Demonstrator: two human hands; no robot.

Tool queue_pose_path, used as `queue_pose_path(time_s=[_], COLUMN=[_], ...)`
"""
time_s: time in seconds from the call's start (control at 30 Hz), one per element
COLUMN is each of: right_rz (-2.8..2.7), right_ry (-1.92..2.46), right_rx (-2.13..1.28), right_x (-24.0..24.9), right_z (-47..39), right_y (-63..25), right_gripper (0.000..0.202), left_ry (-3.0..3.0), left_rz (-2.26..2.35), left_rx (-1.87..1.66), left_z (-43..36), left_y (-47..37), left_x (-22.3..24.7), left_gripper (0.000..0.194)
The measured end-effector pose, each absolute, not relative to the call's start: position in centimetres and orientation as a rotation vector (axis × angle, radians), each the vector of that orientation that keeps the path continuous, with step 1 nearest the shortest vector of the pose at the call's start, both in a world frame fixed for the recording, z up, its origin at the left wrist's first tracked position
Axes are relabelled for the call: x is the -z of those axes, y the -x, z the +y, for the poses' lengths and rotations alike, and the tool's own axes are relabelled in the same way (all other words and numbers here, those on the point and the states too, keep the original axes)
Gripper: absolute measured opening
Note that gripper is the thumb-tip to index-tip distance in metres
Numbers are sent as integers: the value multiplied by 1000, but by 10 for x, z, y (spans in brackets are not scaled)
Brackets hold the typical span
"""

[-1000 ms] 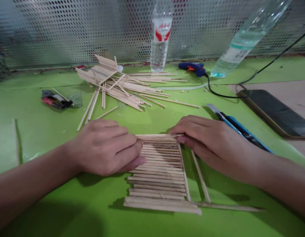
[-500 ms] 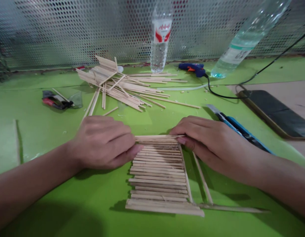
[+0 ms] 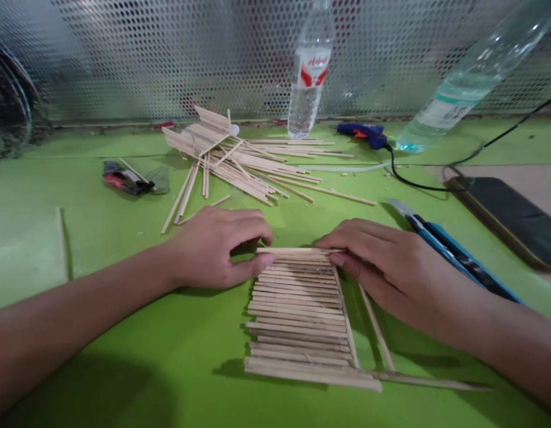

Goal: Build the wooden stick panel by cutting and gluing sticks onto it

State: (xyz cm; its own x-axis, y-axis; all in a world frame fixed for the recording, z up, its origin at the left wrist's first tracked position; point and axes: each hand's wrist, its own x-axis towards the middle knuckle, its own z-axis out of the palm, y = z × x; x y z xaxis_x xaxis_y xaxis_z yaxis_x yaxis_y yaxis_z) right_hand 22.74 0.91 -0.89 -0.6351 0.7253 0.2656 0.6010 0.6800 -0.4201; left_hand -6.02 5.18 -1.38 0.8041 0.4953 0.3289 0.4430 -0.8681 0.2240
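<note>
A ladder-like panel of thin wooden sticks lies on the green tabletop, its sticks side by side and joined along the right edge by a crosswise stick. At the panel's far edge, my left hand has thumb and forefinger curled about the left end of the last stick. My right hand pinches the same stick at its right end, fingers together and thumb underneath. Beneath the right hand, a loose slanting stick meets a longer stick that runs out to the right.
Behind the hands lies a pile of wooden sticks. A blue glue gun, a water bottle and a leaning bottle stand by the perforated metal screen. Right are a box cutter and a phone.
My left hand's fingers have opened out slightly and shifted at the stick's left end. My right hand keeps its pinch. The whole view has shifted, with things sitting further right.
</note>
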Motion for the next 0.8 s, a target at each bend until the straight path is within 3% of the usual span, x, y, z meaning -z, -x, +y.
queue_pose_path(time_s=[0.8], right_rz=[-2471], right_ry=[1057], right_rx=[-405], right_x=[8], right_z=[10], right_y=[-226], right_gripper=[21], left_ry=[-2863], left_rz=[739], left_rx=[-522], left_z=[51], left_y=[62], left_x=[13], left_gripper=[12])
